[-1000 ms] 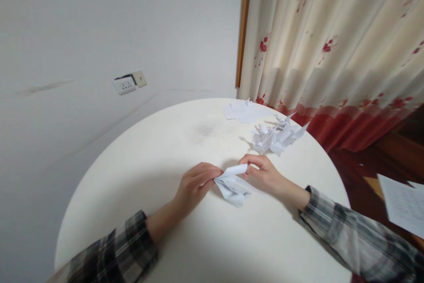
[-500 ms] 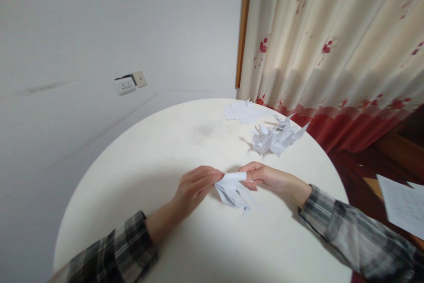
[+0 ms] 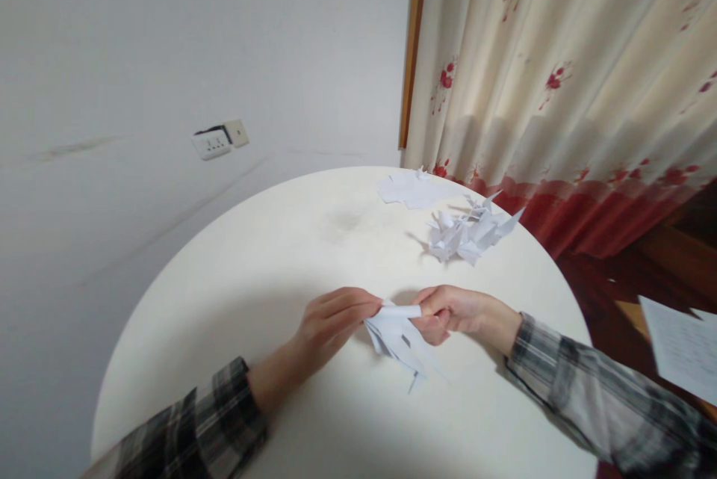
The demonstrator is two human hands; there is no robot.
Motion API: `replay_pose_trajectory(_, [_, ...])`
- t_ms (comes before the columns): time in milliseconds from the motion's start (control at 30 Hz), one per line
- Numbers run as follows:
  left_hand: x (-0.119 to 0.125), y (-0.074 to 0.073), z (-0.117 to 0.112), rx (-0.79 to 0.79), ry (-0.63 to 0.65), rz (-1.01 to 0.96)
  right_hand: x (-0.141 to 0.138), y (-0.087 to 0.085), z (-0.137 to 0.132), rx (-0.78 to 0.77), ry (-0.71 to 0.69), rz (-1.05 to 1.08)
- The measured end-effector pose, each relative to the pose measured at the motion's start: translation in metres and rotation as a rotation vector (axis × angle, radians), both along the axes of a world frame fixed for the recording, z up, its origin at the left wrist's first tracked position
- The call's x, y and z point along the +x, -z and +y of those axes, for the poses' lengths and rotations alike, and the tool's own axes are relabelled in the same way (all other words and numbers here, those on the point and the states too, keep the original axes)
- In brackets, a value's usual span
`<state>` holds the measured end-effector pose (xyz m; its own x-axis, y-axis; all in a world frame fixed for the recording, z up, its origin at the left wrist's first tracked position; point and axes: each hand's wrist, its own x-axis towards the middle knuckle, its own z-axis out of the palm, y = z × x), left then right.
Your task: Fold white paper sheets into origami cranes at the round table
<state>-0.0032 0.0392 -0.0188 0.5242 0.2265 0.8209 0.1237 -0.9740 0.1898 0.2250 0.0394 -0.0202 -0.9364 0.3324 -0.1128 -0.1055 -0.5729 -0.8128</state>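
Between my two hands is a piece of white fringed paper [image 3: 399, 333]; its upper edge is rolled into a narrow band and loose strips hang from it over the table. My left hand [image 3: 334, 320] pinches the band's left end with fingers pressed together. At the other end, my right hand [image 3: 445, 312] grips the band with thumb and curled fingers. The fingertips partly hide both ends of the roll. Beyond my right hand lies a cluster of folded white paper pieces [image 3: 467, 231] with pointed tips, resembling paper cranes.
White paper sheets [image 3: 414, 190] lie at the far edge of the round white table [image 3: 224, 277], with a small folded piece on top. A wall with a socket [image 3: 211, 143] stands behind, a floral curtain [image 3: 538, 90] at right. Written sheets [image 3: 680, 344] lie off the table, lower right.
Both hands and the fringed paper have come slightly lower in the view. My right hand's fingers have curled more tightly at the roll's end, and the strips hang a bit lower.
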Motion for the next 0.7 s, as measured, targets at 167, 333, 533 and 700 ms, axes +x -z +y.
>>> replay_pose_trajectory(167, [-0.003, -0.005, -0.003, 0.067, 0.037, 0.024, 0.001, 0.002, 0.002, -0.024, -0.064, 0.010])
replay_pose_trajectory(333, [-0.007, -0.014, -0.008, 0.092, 0.057, 0.107, 0.002, 0.002, 0.001, -0.025, -0.126, 0.001])
replay_pose_trajectory(533, [-0.010, -0.019, -0.013, 0.106, 0.015, 0.175, 0.003, 0.004, 0.002, -0.001, -0.167, -0.016])
replay_pose_trajectory(700, [-0.011, -0.022, -0.015, 0.128, -0.020, 0.209, 0.004, 0.004, 0.002, 0.005, -0.182, -0.013])
